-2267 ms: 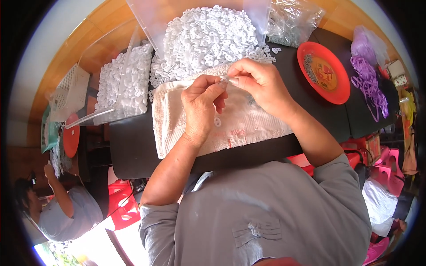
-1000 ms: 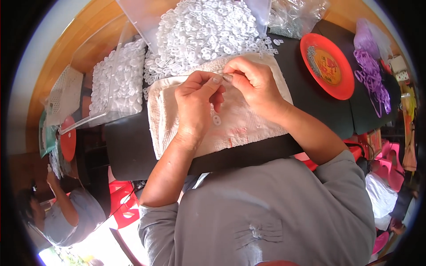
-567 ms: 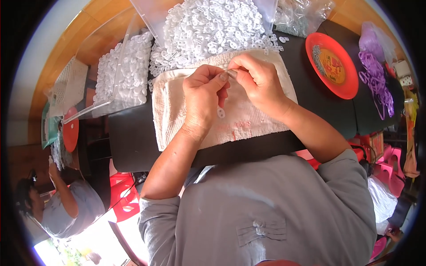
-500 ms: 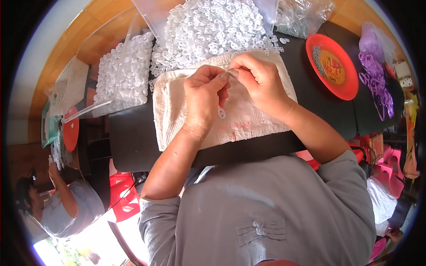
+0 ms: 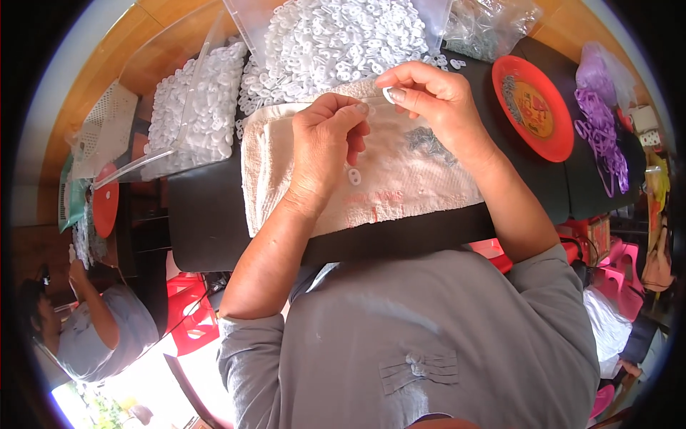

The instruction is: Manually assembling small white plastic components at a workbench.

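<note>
Right hand (image 5: 450,106) pinches a small white piece (image 5: 388,94) over the towel's (image 5: 404,171) far edge, can't tell whether left hand (image 5: 325,139) grips anything; piece looks light, stiff, probably slippery, not fragile, best taken by its rim.

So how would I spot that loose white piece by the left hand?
Find the pale towel on the dark table. On it, beside the left hand, lies a white piece, oval with two holes. Unlike those in the heap beyond the towel, it lies by itself.
</note>
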`<state>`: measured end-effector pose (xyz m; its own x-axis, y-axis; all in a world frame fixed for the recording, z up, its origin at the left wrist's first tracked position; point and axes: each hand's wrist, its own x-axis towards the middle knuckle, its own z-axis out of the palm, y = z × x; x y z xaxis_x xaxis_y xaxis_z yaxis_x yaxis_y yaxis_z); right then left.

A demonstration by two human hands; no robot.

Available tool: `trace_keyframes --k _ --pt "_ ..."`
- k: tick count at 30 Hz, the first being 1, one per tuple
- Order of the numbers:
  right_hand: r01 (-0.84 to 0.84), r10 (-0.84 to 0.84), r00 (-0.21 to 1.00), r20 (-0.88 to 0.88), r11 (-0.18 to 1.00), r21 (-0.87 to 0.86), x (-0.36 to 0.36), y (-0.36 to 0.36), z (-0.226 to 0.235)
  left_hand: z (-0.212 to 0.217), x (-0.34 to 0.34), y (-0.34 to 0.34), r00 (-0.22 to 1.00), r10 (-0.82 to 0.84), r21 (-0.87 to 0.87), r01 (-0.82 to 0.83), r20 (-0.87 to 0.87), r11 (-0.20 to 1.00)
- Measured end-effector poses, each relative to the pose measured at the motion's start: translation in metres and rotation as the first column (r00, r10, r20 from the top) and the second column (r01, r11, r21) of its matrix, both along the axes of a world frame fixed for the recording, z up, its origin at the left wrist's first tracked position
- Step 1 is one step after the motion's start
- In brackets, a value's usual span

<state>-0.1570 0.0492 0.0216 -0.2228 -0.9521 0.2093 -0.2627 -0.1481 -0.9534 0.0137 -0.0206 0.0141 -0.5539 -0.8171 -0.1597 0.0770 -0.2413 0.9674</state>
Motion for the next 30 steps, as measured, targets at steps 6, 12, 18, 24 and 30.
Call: trace_keyframes --k 6,12,18,24,30 --pt "-0.048 -0.01 0.957 -0.292 0.98 -0.192 -0.0005 0.0003 -0.0034 -0.0011 0.0003 0.0 0.999 -0.022 0.016 0.022 -0.025 1.0" --pt "-0.039 0.008 0.971 -0.238 0.991 -0.13 0.0059 0.0025 0.0009 -0.0013 0.0014 -0.001 0.998 -0.043 0.026 0.044 -0.053 0.999" --pt "-0.059 0.01 0.955 -0.297 0.986 -0.157 0.002 0.0025 0.0012 -0.0007 -0.0013 0.0016 0.993 -0.081 0.053 0.086 -0.086 0.995" --pt "-0.051 -0.002 0.948 -0.317 0.986 -0.159 0.0011 0.0016 -0.0017 -0.0036 -0.0017 0.0022 0.991 -0.096 0.066 0.103 -0.096 0.993" --pt "-0.096 0.068 0.964 -0.258 0.991 -0.099 -0.0002 -0.0002 -0.0044 -0.003 -0.0012 0.0025 0.989 -0.095 0.093 0.105 -0.111 0.99"
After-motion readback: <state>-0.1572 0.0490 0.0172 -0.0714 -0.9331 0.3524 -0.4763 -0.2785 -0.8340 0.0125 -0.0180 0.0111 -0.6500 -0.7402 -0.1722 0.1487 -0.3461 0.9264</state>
